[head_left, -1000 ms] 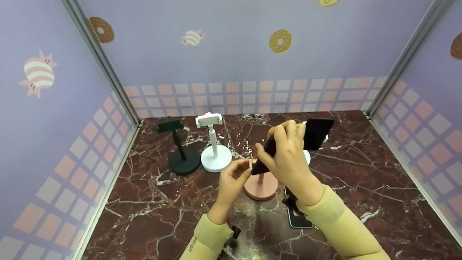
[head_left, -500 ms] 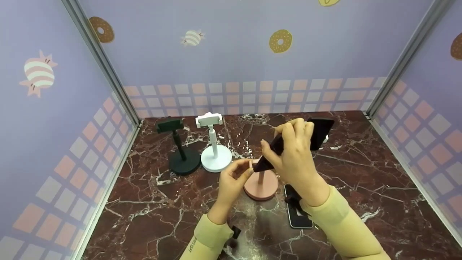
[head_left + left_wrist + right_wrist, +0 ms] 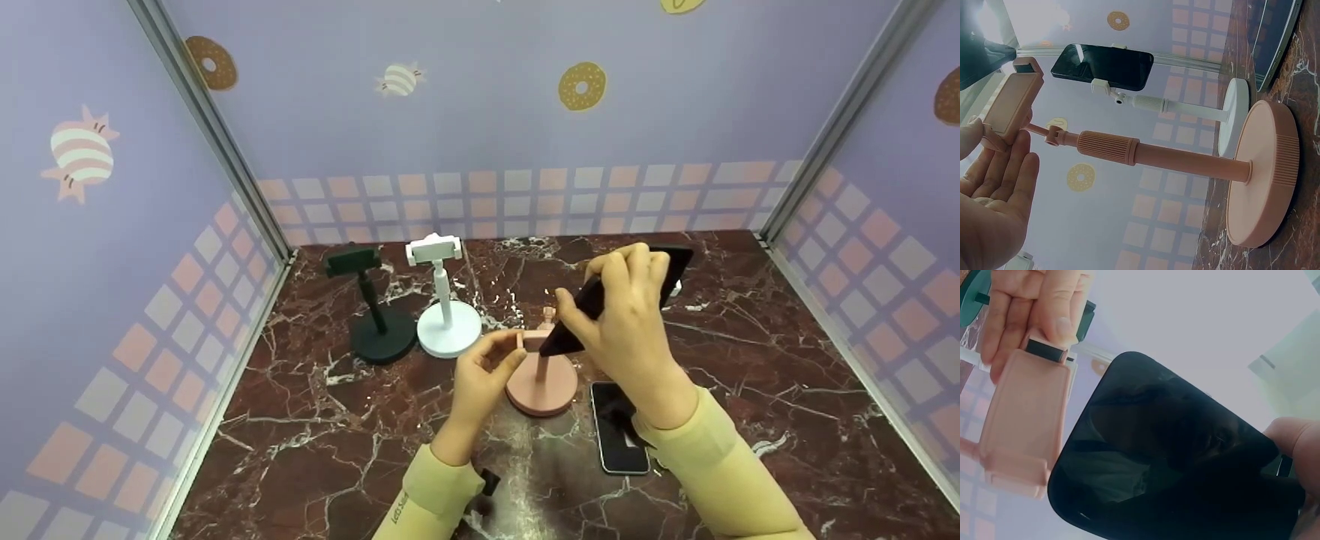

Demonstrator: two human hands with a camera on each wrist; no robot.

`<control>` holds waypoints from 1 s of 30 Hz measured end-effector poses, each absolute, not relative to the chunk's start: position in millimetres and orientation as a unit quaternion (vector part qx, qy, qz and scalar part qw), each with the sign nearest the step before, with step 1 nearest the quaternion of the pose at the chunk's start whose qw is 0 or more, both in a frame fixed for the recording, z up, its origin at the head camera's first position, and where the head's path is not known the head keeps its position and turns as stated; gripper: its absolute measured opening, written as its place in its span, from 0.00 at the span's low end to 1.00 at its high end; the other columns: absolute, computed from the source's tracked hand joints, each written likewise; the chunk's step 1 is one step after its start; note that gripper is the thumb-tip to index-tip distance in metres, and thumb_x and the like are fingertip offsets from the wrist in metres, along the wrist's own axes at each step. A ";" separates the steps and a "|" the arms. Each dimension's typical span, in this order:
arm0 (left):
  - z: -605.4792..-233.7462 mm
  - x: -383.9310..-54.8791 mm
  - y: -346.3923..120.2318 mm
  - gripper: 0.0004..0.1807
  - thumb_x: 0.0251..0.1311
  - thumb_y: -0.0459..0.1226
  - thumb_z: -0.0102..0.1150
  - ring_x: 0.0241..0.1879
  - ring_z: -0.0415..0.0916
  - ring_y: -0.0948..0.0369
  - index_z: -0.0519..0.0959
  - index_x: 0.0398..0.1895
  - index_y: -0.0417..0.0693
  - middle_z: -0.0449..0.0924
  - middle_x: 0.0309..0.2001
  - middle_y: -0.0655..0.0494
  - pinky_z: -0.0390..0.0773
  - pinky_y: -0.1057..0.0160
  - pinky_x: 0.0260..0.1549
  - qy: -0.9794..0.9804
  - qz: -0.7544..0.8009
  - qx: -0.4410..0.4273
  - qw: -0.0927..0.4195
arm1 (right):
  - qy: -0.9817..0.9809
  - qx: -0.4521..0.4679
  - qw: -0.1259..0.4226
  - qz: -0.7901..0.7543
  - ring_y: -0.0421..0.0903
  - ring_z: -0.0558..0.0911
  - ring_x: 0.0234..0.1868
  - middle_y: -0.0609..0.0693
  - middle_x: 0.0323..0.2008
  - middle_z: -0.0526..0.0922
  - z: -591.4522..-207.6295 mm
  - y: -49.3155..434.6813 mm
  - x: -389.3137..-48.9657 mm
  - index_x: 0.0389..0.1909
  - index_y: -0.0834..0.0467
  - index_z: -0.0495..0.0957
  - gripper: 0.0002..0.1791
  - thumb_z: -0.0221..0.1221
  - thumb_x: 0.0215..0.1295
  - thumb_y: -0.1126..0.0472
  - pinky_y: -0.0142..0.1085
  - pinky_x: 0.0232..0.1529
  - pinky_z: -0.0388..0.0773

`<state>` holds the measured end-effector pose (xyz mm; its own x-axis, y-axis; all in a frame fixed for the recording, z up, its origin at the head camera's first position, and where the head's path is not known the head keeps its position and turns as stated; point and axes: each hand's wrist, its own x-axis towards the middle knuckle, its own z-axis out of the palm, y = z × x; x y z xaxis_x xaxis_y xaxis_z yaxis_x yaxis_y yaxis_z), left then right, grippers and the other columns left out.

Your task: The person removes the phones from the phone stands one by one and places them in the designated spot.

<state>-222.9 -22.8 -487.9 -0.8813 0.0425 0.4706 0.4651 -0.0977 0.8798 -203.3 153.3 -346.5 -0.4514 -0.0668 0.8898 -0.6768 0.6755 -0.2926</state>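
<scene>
Twice grips: pink clamp [image 3: 1013, 104] in left hand [image 3: 484, 375], phone [image 3: 568, 336] in right hand [image 3: 631, 322]. Slants phone's long axis down-left toward clamp.

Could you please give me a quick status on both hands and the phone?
Left hand pinching clamp of pink stand. Right hand holding tilted phone, not yet in the clamp. Nothing visibly blocking; second phone lies near the stand.

The person wears pale yellow fabric sleeves [image 3: 720, 465] with wide cuffs [image 3: 442, 476], dark lettering [image 3: 400, 508] on the left sleeve and a small black block [image 3: 490, 481] beside its cuff.
</scene>
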 end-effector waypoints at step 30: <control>-496.8 -223.8 -26.1 0.20 0.61 0.26 0.68 0.48 0.83 0.68 0.79 0.55 0.25 0.82 0.51 0.28 0.85 0.61 0.54 -0.657 -0.714 -0.206 0.126 | -0.821 0.187 0.436 0.318 0.63 0.59 0.44 0.63 0.37 0.66 -366.6 183.7 -204.0 0.37 0.64 0.68 0.18 0.68 0.57 0.64 0.52 0.46 0.61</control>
